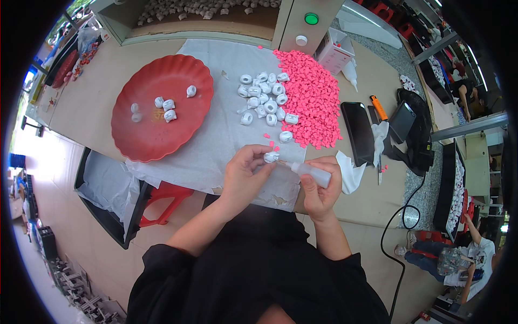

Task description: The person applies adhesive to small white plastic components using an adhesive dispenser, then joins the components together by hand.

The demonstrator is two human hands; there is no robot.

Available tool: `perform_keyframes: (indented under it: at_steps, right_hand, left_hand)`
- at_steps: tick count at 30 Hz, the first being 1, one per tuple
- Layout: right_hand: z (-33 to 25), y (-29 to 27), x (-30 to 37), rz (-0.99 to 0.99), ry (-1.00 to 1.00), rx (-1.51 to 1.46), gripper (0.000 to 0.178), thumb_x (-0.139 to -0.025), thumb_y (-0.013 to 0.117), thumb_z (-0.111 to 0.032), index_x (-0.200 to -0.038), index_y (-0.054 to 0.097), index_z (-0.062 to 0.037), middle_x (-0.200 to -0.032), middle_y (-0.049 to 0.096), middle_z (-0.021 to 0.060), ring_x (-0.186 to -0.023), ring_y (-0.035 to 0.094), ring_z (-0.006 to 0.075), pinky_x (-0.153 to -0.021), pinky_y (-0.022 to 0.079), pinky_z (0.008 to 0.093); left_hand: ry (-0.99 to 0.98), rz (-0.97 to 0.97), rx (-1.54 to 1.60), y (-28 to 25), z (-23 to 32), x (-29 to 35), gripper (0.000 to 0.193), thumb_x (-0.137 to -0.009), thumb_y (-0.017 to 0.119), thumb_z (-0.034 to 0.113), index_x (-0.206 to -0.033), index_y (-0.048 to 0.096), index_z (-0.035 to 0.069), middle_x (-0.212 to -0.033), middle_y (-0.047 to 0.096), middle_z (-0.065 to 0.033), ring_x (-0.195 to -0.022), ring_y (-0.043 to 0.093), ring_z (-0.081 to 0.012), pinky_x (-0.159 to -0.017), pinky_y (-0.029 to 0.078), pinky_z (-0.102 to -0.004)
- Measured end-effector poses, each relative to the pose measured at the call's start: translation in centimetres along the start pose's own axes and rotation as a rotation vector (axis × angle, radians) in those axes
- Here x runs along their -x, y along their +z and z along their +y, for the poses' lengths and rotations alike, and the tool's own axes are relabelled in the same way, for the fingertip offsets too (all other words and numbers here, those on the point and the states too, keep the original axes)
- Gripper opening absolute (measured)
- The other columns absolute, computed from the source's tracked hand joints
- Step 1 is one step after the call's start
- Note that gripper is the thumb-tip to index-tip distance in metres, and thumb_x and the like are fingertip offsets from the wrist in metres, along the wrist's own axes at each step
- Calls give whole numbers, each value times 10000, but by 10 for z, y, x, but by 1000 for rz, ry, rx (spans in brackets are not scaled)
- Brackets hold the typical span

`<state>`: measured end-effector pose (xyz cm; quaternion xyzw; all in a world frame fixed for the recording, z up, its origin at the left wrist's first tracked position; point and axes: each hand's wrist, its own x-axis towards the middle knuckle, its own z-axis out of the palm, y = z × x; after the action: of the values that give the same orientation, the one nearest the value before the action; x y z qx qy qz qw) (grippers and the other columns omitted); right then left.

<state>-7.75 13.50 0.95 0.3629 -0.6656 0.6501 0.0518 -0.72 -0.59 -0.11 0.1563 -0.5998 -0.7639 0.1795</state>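
One white piece (271, 157) sits pinched in the fingers of the left hand (244, 174), at the centre of the head view. Just right, the right hand (322, 188) grips a bottle (314, 174), nozzle at the piece; whether they touch, I cannot tell. Above centre, more white pieces (264, 100) border a pink heap (312, 100). Upper left, a red plate (137, 89) holds a few. Right of the heap lies a phone (357, 132).

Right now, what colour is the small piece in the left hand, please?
The piece in the left hand is white; it shows in the head view.
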Motion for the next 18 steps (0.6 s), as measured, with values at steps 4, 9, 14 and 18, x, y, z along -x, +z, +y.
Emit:
perform_keyframes:
  at_steps: [4,9,14,18]
  right_hand:
    - [2,0,-1,-5,-29,13,246,-749,613,-82,-924,467,8,-855,481,127,-735,485,182,-644,397,246]
    - [2,0,-1,7,-25,28,248,-747,618,-88,-920,470,9,-848,487,129,-728,489,184,-640,396,249]
    - [-1,3,-2,24,-19,25,246,-743,625,-98,-907,477,11,-834,498,131,-721,491,193,-634,395,251]
    - [-1,3,-3,26,-111,104,247,-738,634,-106,-891,481,15,-815,508,132,-695,495,207,-617,400,257]
  left_hand:
    - [22,-13,-53,-1,-1,0,272,-758,540,-99,-1013,464,-44,-934,529,-79,-849,537,-115,-736,445,-211]
    - [37,-24,-56,0,-2,0,266,-759,539,-99,-1008,465,-42,-932,530,-78,-840,539,-113,-727,445,-208]
    - [5,9,-23,-1,-2,1,268,-720,578,-82,-974,519,-24,-975,490,-84,-882,544,-130,-765,467,-229]
    - [15,18,-54,0,-2,1,268,-713,602,-60,-968,527,-25,-962,495,-85,-835,553,-119,-720,476,-218]
